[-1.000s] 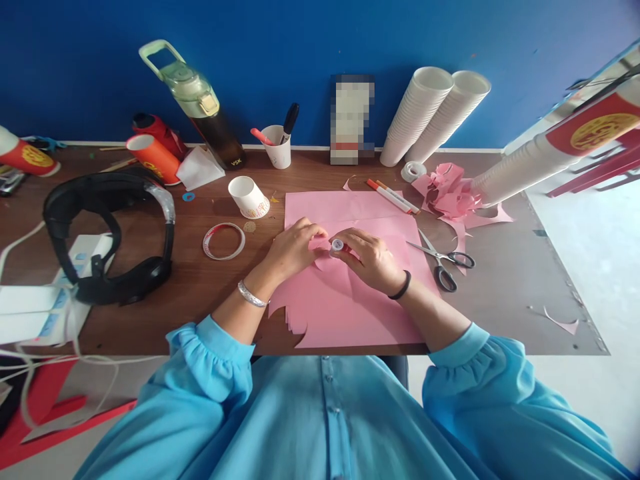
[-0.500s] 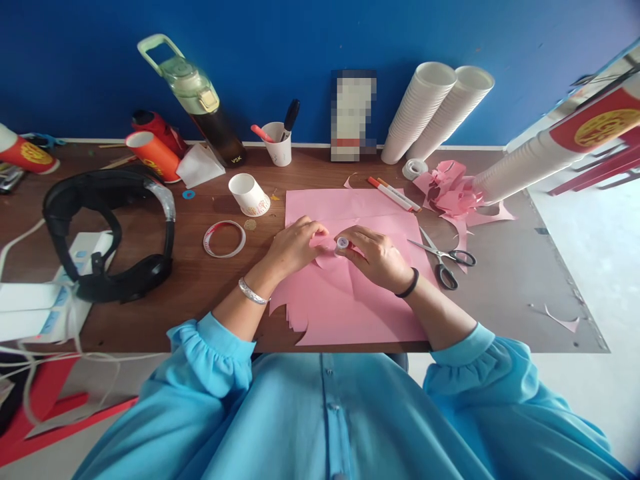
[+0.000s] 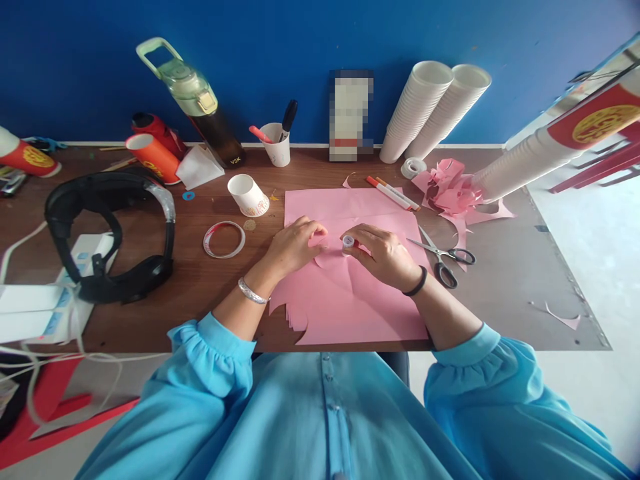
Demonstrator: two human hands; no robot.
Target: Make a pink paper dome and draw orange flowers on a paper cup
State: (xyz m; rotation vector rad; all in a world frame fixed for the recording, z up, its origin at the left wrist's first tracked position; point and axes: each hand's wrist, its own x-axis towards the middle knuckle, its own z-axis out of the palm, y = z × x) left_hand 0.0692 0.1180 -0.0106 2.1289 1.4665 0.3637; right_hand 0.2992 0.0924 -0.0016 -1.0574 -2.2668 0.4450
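Pink paper sheets (image 3: 370, 307) lie on the brown table under both hands. My right hand (image 3: 383, 257) pinches a small white round piece (image 3: 349, 241), perhaps a glue stick or a cap, between thumb and fingers. Left of it, my left hand (image 3: 300, 247) has thumb and fingertips curled together at a small piece of pink paper (image 3: 324, 259) on the sheets. The two hands are a short gap apart. Scissors (image 3: 440, 255) with black handles lie partly open beside my right hand.
Behind the paper lie markers (image 3: 393, 193). A paper cup (image 3: 249, 195) and a tape roll (image 3: 224, 240) are at the left, near a black headset (image 3: 170, 213). Stacked cups (image 3: 417, 110), a bottle (image 3: 200, 107) and pink paper flowers (image 3: 450, 183) stand further back.
My right hand has shifted slightly right, with the small white piece in it, away from my left hand. My left hand has hardly moved.
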